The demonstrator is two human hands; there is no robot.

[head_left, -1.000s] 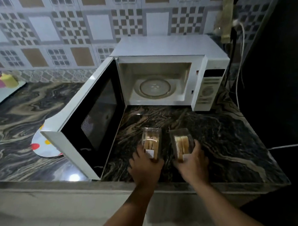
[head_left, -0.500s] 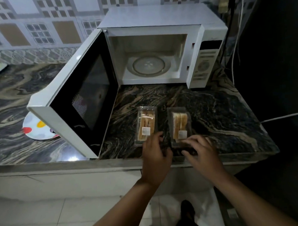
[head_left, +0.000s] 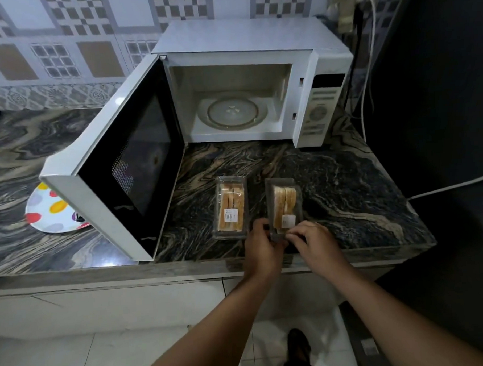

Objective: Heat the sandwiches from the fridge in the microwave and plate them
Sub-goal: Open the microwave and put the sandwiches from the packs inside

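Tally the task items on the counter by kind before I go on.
Sandwich packs: 2, left pack and right pack, the right one at both hands
Microwave: 1, door open
Spotted plate: 1
Total: 4

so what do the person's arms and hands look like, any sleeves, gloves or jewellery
Both forearms are bare up to the bottom edge of the picture, with no sleeve in view. The left hand and the right hand wear no gloves. No watch, bracelet or ring shows on either wrist or on the fingers, though the light is dim and the fingers are partly curled out of sight.
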